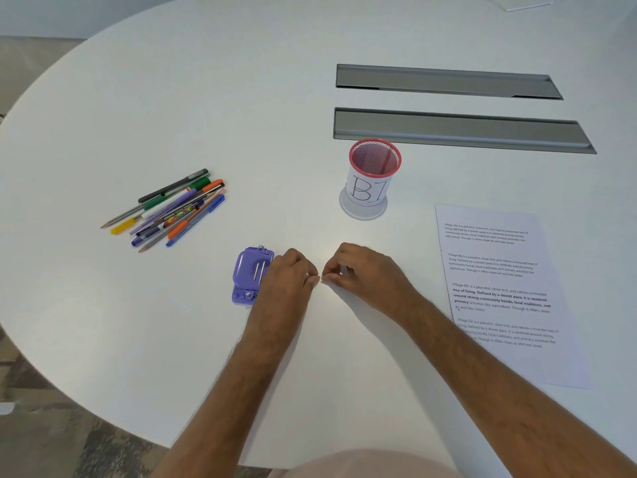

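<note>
My left hand (289, 274) and my right hand (362, 270) rest on the white table (241, 115) near its front middle. Their fingers are curled and the fingertips meet between the two hands. Nothing shows between the fingertips; anything tiny there is too small to tell. A purple plastic hole punch (251, 274) lies just left of my left hand, which partly hides its right edge. A red mesh pen cup (374, 174) with a white paper label stands upright behind my hands and looks empty.
A pile of several pens and pencils (172, 208) lies at the left. A printed sheet of paper (499, 288) lies at the right, next to my right forearm. Two grey cable trays (448, 129) are set into the table at the back right.
</note>
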A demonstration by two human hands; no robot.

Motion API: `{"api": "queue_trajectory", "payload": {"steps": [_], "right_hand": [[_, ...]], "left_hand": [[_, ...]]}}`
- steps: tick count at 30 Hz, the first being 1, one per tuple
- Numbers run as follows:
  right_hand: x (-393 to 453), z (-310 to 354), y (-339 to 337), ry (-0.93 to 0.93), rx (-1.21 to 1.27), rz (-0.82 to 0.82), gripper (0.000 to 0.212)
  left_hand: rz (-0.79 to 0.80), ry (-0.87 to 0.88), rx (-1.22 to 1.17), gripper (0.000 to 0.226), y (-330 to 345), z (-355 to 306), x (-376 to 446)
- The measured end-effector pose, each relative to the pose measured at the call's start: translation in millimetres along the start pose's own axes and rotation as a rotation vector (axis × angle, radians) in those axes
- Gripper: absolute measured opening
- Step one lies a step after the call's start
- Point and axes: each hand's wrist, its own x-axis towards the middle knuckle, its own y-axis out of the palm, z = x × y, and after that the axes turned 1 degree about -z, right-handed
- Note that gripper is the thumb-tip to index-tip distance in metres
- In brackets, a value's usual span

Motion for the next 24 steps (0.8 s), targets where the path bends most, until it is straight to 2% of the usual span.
{"api": "queue_trajectory", "payload": {"steps": [2, 4, 7, 9, 11, 14, 16, 20, 24], "right_hand": [[-0.3, 2.0, -0.7, -0.022, -0.033, 0.018, 0.011], [-0.6, 4.7, -1.4, -0.043, -0.076, 0.030, 0.017], [-1.6, 9.1, -2.2, -0.061, -0.141, 0.029, 0.020], [-3.3, 11.4, -1.4, -0.077, -0.184, 0.021, 0.019], [-4.9, 12.0, -1.7, -0.080, -0.196, 0.019, 0.016], [-7.8, 8.3, -6.2, -0.029, -0.050, 0.023, 0.009], [-10.0, 3.7, -9.1, 0.006, 0.061, 0.020, 0.008], [-11.8, -2.8, -11.5, 0.064, 0.260, 0.002, 0.011], [-12.7, -8.2, -15.8, 0.112, 0.386, -0.033, 0.011]], "left_hand": [[0.045, 0.059, 0.156, 0.013, 0.0, -2.3, -1.6], [0.062, 0.116, 0.285, 0.024, -1.0, -6.0, -4.0], [0.042, 0.167, 0.442, 0.028, 3.6, -8.0, -3.4], [0.055, 0.170, 0.502, 0.024, 10.5, -4.1, -3.8], [0.067, 0.179, 0.518, 0.029, 14.0, 0.6, -3.6], [0.137, 0.127, 0.519, 0.040, 12.9, 2.2, 1.9], [0.148, 0.047, 0.427, 0.034, 9.7, 2.4, 5.4], [-0.030, -0.216, -0.171, 0.013, 2.7, 5.4, 0.5], [-0.066, -0.401, -0.457, 0.022, -1.7, 9.8, 5.6]]}}
